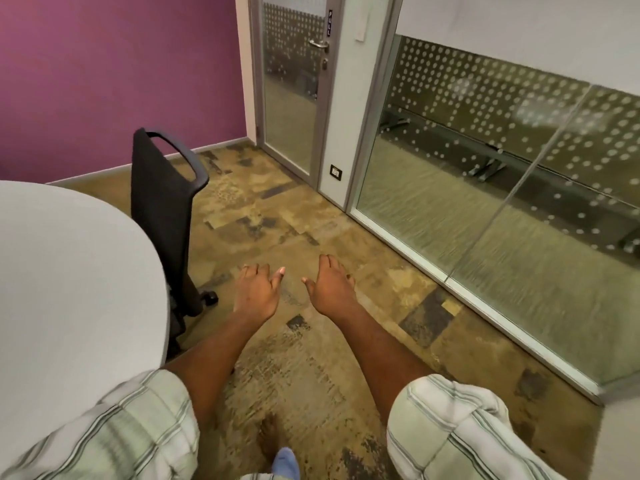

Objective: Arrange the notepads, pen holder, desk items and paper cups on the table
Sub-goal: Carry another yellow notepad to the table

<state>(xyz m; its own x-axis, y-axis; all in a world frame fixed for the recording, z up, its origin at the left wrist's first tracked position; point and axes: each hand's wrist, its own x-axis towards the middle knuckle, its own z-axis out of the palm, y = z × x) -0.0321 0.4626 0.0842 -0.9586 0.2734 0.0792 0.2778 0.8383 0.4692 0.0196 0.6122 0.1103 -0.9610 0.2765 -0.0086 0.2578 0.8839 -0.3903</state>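
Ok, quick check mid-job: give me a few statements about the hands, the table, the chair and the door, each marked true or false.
1. The left hand and the right hand hold nothing. True.
2. Both hands rest on the white round table. False: they are held out over the patterned brown carpet, to the right of the table.
3. The black office chair stands beside the table. True.
4. The wall behind the chair is green. False: it is a purple wall.
5. The glass door has a metal lever handle. True.
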